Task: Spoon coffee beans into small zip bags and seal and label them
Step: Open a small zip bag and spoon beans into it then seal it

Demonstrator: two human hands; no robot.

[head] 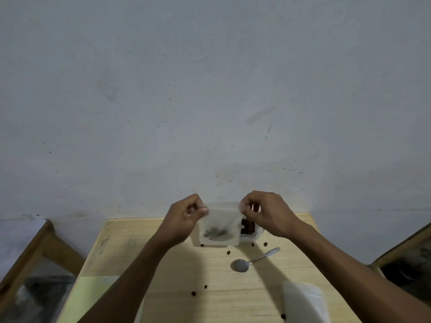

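Your left hand (186, 217) and right hand (268, 213) each pinch an upper corner of a small zip bag (220, 226), thumb and fingers curled tight on its top edge, holding it upright above the far side of the bench (163, 264). The bag is frosted, soft plastic, squarish; a dark smudge low inside looks like coffee beans (218, 233), though the film blurs them. No print or label is readable on it. Just behind it sits a clear plastic tub (250, 236) with dark brown beans inside. A shiny metal spoon (250, 261) lies bowl-up on the pale, straight-grained wood, near the tub. Stray beans (228, 252) dot the bench. A stack of milky bags (303, 301) lies at the near right.
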